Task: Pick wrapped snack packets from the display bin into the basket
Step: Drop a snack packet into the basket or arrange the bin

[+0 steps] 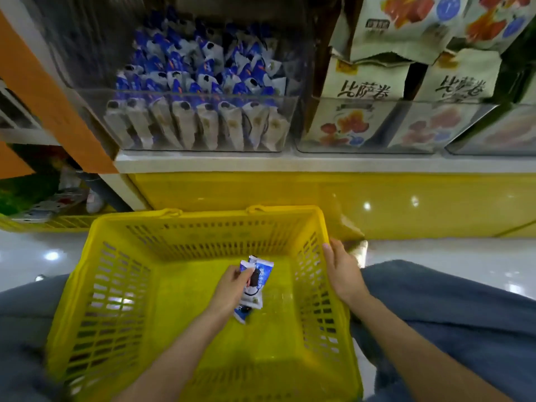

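A yellow plastic basket (121,285) rests between my knees on the floor. Inside it, my left hand (232,288) pinches blue-and-white wrapped snack packets (256,281) low over the basket's bottom. My right hand (342,271) grips the basket's right rim. Above, a clear display bin (200,123) on the white shelf holds several more of the same blue-and-white packets, standing in rows and piled behind.
To the right of the bin, clear bins (368,126) hold cream cartons with fruit pictures, stacked high. A yellow glossy panel (348,198) runs below the shelf. An orange post (43,91) stands at the left. My blue-jeaned legs flank the basket.
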`<state>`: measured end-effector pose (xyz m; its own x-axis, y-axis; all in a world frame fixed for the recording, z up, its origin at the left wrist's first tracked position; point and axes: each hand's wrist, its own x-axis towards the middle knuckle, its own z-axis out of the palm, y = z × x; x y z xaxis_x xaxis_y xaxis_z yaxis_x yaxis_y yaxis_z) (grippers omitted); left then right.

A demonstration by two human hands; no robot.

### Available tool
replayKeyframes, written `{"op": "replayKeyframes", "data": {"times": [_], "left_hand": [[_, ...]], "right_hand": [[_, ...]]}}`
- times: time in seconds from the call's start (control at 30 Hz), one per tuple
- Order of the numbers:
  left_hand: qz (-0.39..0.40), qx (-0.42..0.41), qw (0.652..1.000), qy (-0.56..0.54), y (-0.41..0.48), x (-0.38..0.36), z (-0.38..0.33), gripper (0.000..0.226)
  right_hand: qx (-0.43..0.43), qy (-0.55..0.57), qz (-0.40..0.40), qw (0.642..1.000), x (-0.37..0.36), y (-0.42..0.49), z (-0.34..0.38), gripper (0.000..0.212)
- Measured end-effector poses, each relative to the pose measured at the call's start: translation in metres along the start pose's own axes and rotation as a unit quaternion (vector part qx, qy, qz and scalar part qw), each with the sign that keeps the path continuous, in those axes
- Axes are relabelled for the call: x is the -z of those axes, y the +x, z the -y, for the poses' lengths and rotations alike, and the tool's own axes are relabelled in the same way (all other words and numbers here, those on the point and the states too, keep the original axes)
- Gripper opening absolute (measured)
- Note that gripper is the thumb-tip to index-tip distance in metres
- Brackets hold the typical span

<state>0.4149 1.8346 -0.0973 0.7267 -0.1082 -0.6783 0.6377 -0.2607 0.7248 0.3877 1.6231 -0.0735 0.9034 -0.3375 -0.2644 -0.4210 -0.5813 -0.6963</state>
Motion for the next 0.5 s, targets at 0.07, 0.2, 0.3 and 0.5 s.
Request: {"op": "replayKeyframes", "data": {"times": [0.07,0.2,0.3,0.5], "left_hand": [[0.004,0.037,0.999,0.032,0.016,-0.012,0.023,0.019],[-0.006,0.051,0.994,0.096,0.045,-0.03,0.053,0.014],[0.031,0.065,0.986,0.152,0.063,-0.04,0.067,0.019],[0.053,0.018,0.963,0.264,0.082,-0.052,0.085,0.03]], "right_hand": [[0.013,0.023,-0.03,0.999,-0.003,0.0,-0.005,0.031],[0.036,0.04,-0.076,0.996,-0.005,0.002,-0.004,0.026],[0.031,0.055,-0.082,0.995,-0.005,0.003,-0.003,0.026],[-0.019,0.097,-0.065,0.993,-0.007,0.004,-0.003,0.027]]}}
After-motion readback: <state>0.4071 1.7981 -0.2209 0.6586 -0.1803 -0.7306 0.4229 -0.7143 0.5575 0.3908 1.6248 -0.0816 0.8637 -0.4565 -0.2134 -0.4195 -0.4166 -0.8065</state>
